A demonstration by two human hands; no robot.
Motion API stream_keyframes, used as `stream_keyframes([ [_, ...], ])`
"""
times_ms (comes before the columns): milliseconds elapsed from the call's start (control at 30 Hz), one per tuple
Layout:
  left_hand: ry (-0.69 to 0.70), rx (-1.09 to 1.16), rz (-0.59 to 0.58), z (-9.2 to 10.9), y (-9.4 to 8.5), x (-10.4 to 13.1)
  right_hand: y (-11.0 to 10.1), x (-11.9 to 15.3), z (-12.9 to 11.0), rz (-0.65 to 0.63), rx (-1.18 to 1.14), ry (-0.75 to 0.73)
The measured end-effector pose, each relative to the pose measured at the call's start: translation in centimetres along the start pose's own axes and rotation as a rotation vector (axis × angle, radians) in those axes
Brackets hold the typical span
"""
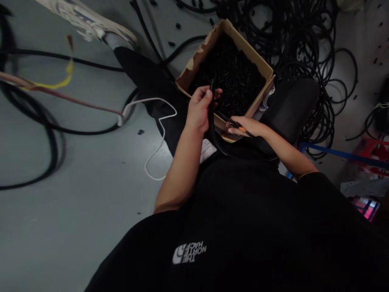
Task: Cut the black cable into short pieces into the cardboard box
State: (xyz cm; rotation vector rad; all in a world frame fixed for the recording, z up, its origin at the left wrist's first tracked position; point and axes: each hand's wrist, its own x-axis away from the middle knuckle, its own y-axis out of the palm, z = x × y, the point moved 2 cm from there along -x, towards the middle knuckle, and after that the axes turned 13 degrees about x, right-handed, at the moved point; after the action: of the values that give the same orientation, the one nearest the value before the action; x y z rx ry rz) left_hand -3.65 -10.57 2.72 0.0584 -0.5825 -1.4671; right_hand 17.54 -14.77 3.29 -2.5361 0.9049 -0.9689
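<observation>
My left hand [200, 106] is closed on a black cable [213, 132], its thumb pressed near the cable's upper end. The cable curves down from it toward my lap. To the right, my right hand [244, 126] is wrapped round a tool with black and orange handles [242, 129]; its dark front part points up and left toward the cable. Both hands are over the near edge of a cardboard box [251, 49], which holds a heap of small black pieces [235, 77]. Shadow hides the tool's tip.
Coiled black cables [316, 65] lie beyond the box at the right, and more loops [51, 134] at the left. A white cord [164, 134] crosses my leg. Small black pieces dot the grey floor [75, 211]. A blue bar [340, 153] and red crate [375, 150] are at right.
</observation>
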Motion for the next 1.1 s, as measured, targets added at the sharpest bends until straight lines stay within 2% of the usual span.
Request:
stream_keyframes([
  [167,0.006,-0.096,-0.018,-1.5,-0.6,-0.7,0.0,0.0,-0.3,0.049,-0.066,0.086],
  [267,0.077,-0.212,-0.036,-2.4,-1.2,-0.8,-0.3,-0.1,-0.7,0.097,-0.042,0.093],
  [400,0.171,-0.258,-0.105,-2.9,-1.1,0.2,-0.8,0.1,-1.0,0.160,0.005,0.126],
  [633,0.155,-0.330,-0.091,-4.7,-2.1,1.2,-1.5,0.0,0.0,0.300,0.010,0.211],
  [733,0.136,-0.375,-0.118,-4.5,-2.3,1.1,-1.9,-0.1,1.2,0.374,0.007,0.230],
  [867,0.121,-0.407,-0.186,-3.8,-1.9,1.2,-2.3,-0.1,2.3,0.379,-0.002,0.188],
  [1000,0.138,-0.451,-0.234,-3.3,-1.9,1.2,-2.4,-0.1,2.3,0.383,-0.007,0.181],
  [1100,0.124,-0.443,-0.222,-3.4,-2.5,0.9,-2.3,-0.2,2.0,0.394,-0.007,0.163],
])
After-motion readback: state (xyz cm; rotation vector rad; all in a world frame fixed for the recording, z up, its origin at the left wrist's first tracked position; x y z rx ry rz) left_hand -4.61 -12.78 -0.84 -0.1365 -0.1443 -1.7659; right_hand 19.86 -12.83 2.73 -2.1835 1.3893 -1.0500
